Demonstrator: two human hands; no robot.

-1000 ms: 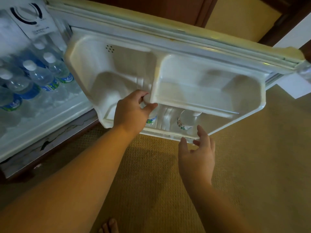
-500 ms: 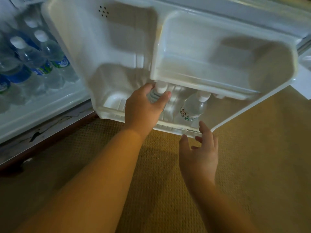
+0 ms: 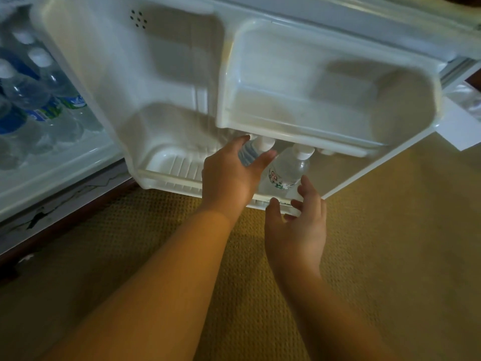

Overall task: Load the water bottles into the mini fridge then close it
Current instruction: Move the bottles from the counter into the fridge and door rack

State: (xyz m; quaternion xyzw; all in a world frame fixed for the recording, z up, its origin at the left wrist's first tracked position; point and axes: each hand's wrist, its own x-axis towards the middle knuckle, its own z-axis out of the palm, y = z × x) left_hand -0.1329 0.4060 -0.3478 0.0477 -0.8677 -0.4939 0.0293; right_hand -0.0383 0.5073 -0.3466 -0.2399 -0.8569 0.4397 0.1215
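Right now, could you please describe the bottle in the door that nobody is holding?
Find the open fridge door and its bottom shelf. Two white-capped bottles stand there; the free bottle is the right one, beside the bottle the left hand grips, showing a red-and-green label.

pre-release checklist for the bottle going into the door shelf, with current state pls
1. Left hand grips the bottle near its neck: ok.
2. Bottle is inside the lower door shelf, under the upper door bin: ok.
3. Bottle base seated on the shelf floor: cannot tell, the hand hides it.
4. Neighbouring bottle upright in the shelf to the right: ok, slightly tilted.
5. Right hand open and holding nothing, by the shelf's front edge: ok.
6. Fridge door open; closing not yet done: not ok.
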